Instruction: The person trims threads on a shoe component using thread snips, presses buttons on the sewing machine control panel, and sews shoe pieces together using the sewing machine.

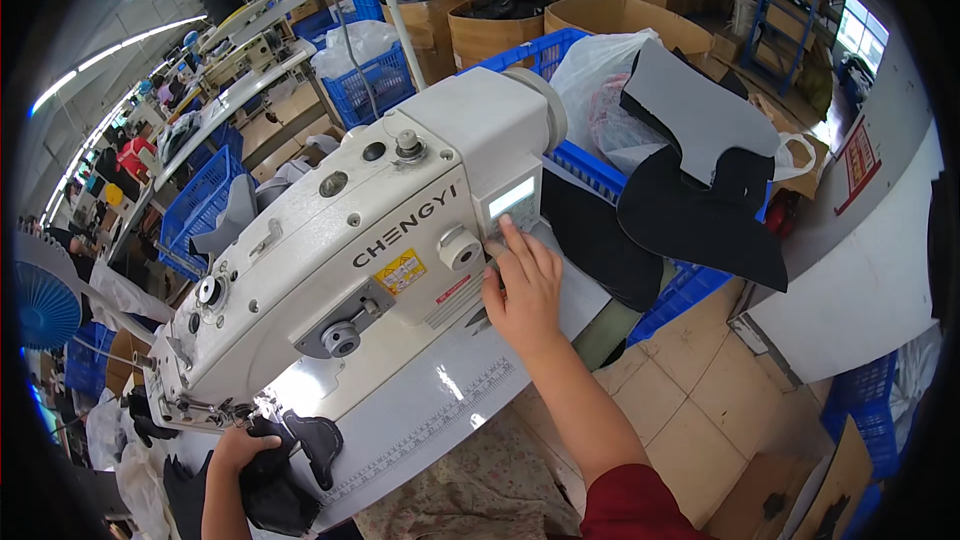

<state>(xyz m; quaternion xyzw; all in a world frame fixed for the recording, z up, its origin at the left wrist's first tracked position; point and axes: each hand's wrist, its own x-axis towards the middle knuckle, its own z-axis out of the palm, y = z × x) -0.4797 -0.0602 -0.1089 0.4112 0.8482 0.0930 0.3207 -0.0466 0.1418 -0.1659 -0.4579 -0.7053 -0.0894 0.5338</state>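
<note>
A white industrial sewing machine stretches diagonally before me. My right hand is at its control panel; the index finger touches the lower edge of the panel below the lit screen, the thumb is apart, and nothing is held. Just left of that hand sits a round white knob. By the needle end, my left hand grips black fabric pieces, its thumb on top. A dark shaped piece with a stitched-looking edge lies beside it on the machine bed. The needle tip is too small to make out.
Right of the machine, black and grey cut pieces lie over a blue crate with plastic bags. A white panel stands at far right. Left are a blue fan and another blue crate. Cardboard cartons stand behind.
</note>
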